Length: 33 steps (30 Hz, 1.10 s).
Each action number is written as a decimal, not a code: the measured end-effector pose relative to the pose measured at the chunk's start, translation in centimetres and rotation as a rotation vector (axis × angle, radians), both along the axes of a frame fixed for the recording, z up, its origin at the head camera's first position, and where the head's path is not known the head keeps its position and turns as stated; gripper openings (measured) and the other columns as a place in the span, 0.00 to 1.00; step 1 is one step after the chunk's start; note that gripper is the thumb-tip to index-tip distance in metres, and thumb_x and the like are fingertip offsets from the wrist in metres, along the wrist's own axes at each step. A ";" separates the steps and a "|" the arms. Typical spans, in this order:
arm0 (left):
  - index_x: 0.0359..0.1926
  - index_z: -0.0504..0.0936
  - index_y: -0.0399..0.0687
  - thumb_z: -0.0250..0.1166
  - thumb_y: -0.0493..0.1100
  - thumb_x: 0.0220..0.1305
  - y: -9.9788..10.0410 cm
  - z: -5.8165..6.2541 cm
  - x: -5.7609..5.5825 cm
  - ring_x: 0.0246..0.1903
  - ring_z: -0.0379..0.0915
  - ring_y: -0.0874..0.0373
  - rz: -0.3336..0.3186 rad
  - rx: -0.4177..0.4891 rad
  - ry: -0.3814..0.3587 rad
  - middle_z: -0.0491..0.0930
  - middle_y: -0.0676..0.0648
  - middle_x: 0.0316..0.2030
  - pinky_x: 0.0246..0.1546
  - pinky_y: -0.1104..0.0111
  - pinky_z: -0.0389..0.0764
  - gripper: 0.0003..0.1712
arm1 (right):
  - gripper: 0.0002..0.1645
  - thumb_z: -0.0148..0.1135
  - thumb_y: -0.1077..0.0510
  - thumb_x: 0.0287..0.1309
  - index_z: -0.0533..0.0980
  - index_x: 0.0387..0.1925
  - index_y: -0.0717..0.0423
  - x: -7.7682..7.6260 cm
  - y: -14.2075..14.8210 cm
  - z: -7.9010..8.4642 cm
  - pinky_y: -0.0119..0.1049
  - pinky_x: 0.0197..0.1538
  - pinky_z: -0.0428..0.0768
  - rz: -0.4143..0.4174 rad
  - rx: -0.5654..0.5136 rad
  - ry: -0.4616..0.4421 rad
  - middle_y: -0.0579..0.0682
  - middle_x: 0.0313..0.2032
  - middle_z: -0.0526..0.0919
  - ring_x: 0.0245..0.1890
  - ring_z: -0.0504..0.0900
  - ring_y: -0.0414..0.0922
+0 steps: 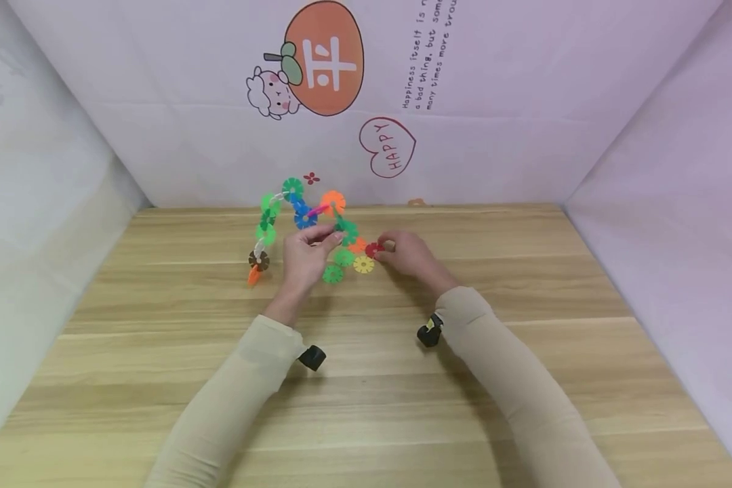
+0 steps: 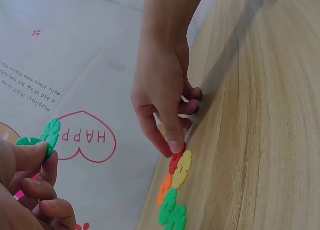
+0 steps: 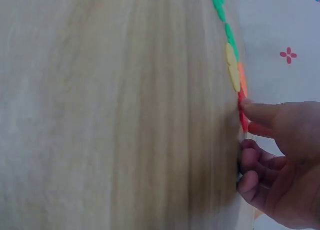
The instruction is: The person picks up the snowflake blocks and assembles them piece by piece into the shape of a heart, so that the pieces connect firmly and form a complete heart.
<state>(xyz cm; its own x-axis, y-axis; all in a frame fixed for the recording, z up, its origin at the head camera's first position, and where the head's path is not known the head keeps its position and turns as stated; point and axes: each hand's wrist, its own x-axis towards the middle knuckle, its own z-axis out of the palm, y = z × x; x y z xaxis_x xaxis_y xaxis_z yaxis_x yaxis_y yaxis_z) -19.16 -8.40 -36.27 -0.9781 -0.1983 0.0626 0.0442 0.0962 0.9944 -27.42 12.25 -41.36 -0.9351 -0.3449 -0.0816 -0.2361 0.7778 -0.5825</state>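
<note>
Reaching in from the near side, two beige sleeves lie well apart, with a broad stretch of wooden tabletop between them as working room. A black wrist camera sits at the left cuff. Farther in, two green discs, a yellow disc and an orange disc lie in a tight group close to the far edge. At its right end, the right hand pinches a red disc between thumb and finger; to its right, wood runs to the side edge. The left hand grips a teal disc between thumb and fingertips, just beside that group. Beyond and leftward, a chain of linked discs bends along the far edge, its orange end nearest the person; room remains toward the left edge. A printed white cloth bounds the far side.
</note>
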 end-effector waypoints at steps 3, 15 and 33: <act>0.48 0.87 0.37 0.71 0.37 0.64 -0.1 0.1 -0.1 0.40 0.80 0.56 0.001 0.004 0.000 0.85 0.43 0.41 0.44 0.58 0.82 0.12 | 0.20 0.69 0.54 0.64 0.79 0.54 0.58 0.1 -0.3 0.1 0.48 0.54 0.76 -0.003 0.014 -0.019 0.56 0.50 0.82 0.47 0.78 0.52; 0.48 0.87 0.37 0.71 0.37 0.64 -0.4 -0.3 -0.2 0.42 0.82 0.51 -0.001 -0.005 -0.016 0.85 0.42 0.41 0.37 0.68 0.83 0.13 | 0.10 0.64 0.57 0.68 0.80 0.37 0.62 3.6 0.8 1.1 0.30 0.22 0.72 0.046 -0.355 -0.189 0.58 0.29 0.83 0.20 0.74 0.42; 0.48 0.88 0.40 0.70 0.40 0.65 1.0 -0.6 0.1 0.44 0.83 0.55 -0.043 0.026 -0.031 0.87 0.43 0.42 0.39 0.71 0.82 0.12 | 0.11 0.49 0.59 0.77 0.76 0.41 0.60 8.1 -1.1 1.8 0.31 0.29 0.73 0.050 -0.996 -0.515 0.52 0.30 0.76 0.24 0.72 0.42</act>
<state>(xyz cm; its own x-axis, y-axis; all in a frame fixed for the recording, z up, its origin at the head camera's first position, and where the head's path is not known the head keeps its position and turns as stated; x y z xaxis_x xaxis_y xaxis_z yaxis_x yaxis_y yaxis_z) -19.08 -7.36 -36.88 -0.9871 -0.1575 0.0272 0.0164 0.0692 0.9975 -19.33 11.14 -39.57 -0.8526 -0.5084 -0.1212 0.1943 -0.0929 -0.9765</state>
